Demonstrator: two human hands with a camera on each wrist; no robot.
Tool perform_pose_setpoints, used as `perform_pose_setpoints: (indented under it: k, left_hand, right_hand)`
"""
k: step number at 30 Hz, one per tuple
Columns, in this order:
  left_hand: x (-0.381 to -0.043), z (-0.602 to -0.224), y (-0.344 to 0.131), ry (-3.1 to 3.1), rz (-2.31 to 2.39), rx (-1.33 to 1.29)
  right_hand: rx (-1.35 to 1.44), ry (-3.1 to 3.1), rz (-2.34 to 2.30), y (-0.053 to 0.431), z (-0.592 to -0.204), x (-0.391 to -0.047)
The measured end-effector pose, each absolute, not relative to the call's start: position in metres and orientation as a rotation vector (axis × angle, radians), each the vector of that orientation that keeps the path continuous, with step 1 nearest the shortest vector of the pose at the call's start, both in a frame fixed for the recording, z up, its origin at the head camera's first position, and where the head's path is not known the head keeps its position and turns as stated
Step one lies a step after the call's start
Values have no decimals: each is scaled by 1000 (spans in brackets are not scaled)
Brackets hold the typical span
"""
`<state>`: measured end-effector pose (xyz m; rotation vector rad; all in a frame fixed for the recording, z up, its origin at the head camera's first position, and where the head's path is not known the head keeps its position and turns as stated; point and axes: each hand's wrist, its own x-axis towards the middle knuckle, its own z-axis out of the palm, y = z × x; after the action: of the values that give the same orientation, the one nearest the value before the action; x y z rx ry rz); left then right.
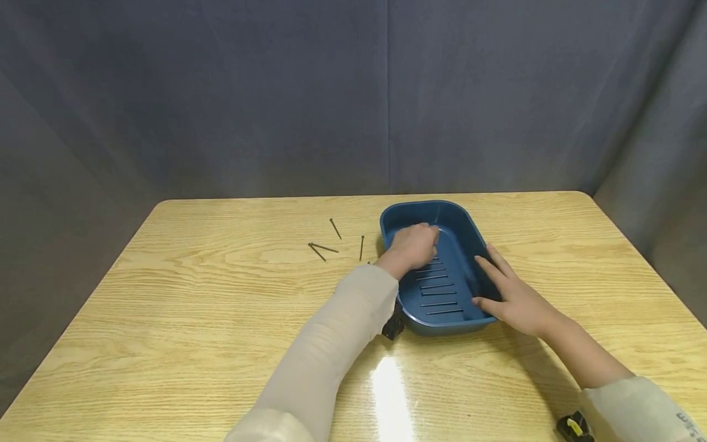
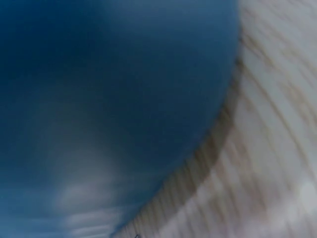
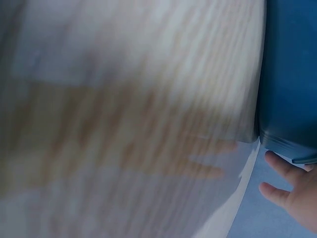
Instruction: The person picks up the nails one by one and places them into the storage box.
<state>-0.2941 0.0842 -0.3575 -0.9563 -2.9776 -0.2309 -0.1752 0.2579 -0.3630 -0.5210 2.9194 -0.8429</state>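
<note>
A deep blue plastic basin point(image 1: 425, 327) stands on the table. Inside it, dark nails point(image 1: 439, 304) lie in a row, roughly parallel. My left hand point(image 1: 413, 245) reaches over the basin's left rim, its fingers curled low near the far end of the row. Its fingertips are hidden, so I cannot tell whether they pinch a nail. On the opposite side, my right hand point(image 1: 516, 301) rests across the right rim with spread, fairly straight fingers. The right wrist view shows fingers point(image 3: 285, 168) beside the basin's outer wall point(image 3: 290, 74). Blurred blue wall point(image 2: 124, 89) fills much of the left wrist view.
Several loose nails point(image 1: 324, 248) lie on the wooden table point(image 1: 221, 319) left of the basin. A small black object point(image 1: 393, 324) shows by the left sleeve, another black piece point(image 1: 574, 426) by the right sleeve. Grey curtains point(image 1: 276, 110) hang behind and beside the table.
</note>
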Motion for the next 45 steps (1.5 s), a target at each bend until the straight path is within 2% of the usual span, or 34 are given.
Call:
perform_pose_setpoints:
  k: [10, 19, 45]
  left_hand:
    - [-291, -345, 70, -2883, -454, -991]
    - [-291, -333, 38, -2880, -532, -892]
    - [-291, -334, -43, -2956, -607, -715]
  right_hand:
    - [-502, 2926, -847, 258, -364, -173]
    - [-507, 2927, -840, 256, -362, -173]
    - [-493, 2911, -842, 252, -364, -174]
